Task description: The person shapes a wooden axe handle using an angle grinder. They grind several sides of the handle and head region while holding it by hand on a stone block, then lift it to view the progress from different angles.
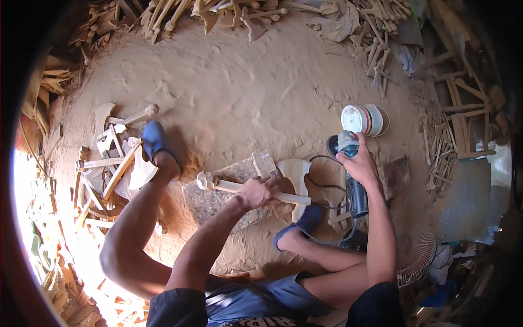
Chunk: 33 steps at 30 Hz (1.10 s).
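My left hand [258,192] is wrapped round the handle of a pale wooden axe [229,186]. The axe lies across a flat, worn block [204,204], its carved knob at the left and its broad axe-shaped head [295,171] at the right. My right hand [359,163] grips an angle grinder [357,197], well to the right of the axe. The grinder's round dark disc [332,146] faces left, clear of the wood. A cord runs from the tool's lower end past my foot.
A white bucket [357,120] lies on its side beyond the grinder. Several wooden axes [117,163] are heaped by my left foot. Carved sticks [376,54] line the far edge. A fan [417,256] stands beside my right leg. Sawdust covers the floor [229,82].
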Each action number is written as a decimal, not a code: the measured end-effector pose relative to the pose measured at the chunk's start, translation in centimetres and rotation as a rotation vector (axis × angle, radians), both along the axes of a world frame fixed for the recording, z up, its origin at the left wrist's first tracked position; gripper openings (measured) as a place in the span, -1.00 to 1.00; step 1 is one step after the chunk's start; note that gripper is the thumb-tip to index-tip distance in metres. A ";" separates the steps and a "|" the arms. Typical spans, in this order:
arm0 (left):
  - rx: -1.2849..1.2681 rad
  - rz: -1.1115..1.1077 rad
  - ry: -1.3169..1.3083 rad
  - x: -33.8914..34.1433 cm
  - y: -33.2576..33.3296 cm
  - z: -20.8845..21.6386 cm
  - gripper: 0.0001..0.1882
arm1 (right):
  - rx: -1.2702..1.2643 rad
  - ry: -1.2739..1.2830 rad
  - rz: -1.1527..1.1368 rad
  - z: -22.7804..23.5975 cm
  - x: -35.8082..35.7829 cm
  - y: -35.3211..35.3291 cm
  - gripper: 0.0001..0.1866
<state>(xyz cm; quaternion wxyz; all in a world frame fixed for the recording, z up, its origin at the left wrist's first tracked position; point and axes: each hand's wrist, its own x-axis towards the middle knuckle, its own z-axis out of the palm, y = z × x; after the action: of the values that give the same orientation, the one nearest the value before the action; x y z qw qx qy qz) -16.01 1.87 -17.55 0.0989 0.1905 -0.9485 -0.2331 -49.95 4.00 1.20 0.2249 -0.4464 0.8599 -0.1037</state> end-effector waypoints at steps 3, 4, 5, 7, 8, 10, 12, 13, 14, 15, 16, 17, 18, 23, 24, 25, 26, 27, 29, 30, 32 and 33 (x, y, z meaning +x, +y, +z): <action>-0.061 0.026 -0.024 -1.2 0.0 1.5 -0.42 | -0.122 0.053 -0.025 3.9 1.4 0.2 -0.01; -0.041 0.051 -0.064 -1.9 -0.3 2.6 -0.42 | -0.150 0.020 -0.021 4.6 1.2 0.3 0.00; -0.021 0.077 -0.106 -2.2 -0.7 3.6 -0.42 | -0.152 0.022 -0.014 4.5 1.4 0.3 0.00; -0.050 0.169 -0.014 0.0 -0.4 3.6 -0.54 | -0.220 0.041 0.007 4.8 1.8 0.3 0.01; -0.012 0.224 -0.076 1.5 0.1 3.4 -0.52 | -0.214 0.031 0.018 4.8 2.2 0.3 0.00; 0.018 0.284 -0.251 5.1 0.0 3.0 -0.48 | -0.234 0.000 0.077 3.7 2.9 -0.2 0.00; 0.150 0.322 -0.265 5.6 -0.7 2.9 -0.49 | -0.208 -0.061 0.137 3.0 4.2 -1.2 0.01; 0.285 0.349 -0.278 6.1 -0.7 3.1 -0.48 | -0.216 -0.062 0.188 2.0 5.2 -2.1 0.01; 0.298 0.410 -0.229 6.4 -0.5 2.9 -0.50 | -0.141 -0.080 0.203 1.3 6.2 -3.1 0.02; 0.309 0.420 -0.232 6.9 -0.1 2.7 -0.50 | -0.061 -0.097 0.225 1.2 7.9 -4.5 0.03; 0.333 0.422 -0.182 6.8 -0.4 2.5 -0.49 | -0.060 -0.089 0.232 1.0 8.8 -5.8 0.03; 0.356 0.424 -0.132 6.7 -0.6 2.4 -0.49 | 0.043 -0.085 0.263 0.8 9.6 -7.0 0.03; 0.360 0.435 -0.135 7.1 -0.6 2.2 -0.49 | 0.147 -0.094 0.298 0.1 10.8 -8.3 0.04; 0.274 0.441 0.045 7.0 -0.4 1.8 -0.51 | 0.324 -0.022 0.380 -1.7 14.4 -13.9 0.04; 0.284 0.447 0.049 6.9 -0.4 2.1 -0.51 | 0.338 -0.006 0.418 -1.9 14.7 -14.7 0.03; 0.286 0.439 0.033 6.9 -0.5 2.3 -0.51 | 0.352 0.010 0.456 -2.2 15.0 -15.1 0.02; 0.288 0.430 0.019 6.7 -0.5 2.5 -0.51 | 0.341 0.037 0.473 -2.5 15.1 -15.3 0.01; 0.301 0.438 0.019 6.7 -0.5 2.5 -0.51 | 0.353 0.037 0.482 -2.8 15.3 -15.4 0.01; 0.243 0.438 -0.019 6.6 -0.5 2.4 -0.51 | 0.326 0.029 0.498 -3.6 15.5 -15.6 0.00; 0.257 0.443 -0.016 6.7 -0.4 2.3 -0.51 | 0.340 0.033 0.503 -3.5 16.1 -15.4 0.00; 0.255 0.463 0.011 7.1 -0.3 2.1 -0.52 | 0.363 0.031 0.548 -2.8 18.1 -15.2 0.01; 0.264 0.469 0.016 7.1 -0.3 2.1 -0.52 | 0.372 0.036 0.554 -2.5 18.7 -15.1 0.01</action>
<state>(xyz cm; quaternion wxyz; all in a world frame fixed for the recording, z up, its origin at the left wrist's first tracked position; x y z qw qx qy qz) -8.91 1.54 -15.44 0.1319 0.4145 -0.8390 -0.3269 -31.25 -11.06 -1.31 0.3070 -0.6162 0.7139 0.1278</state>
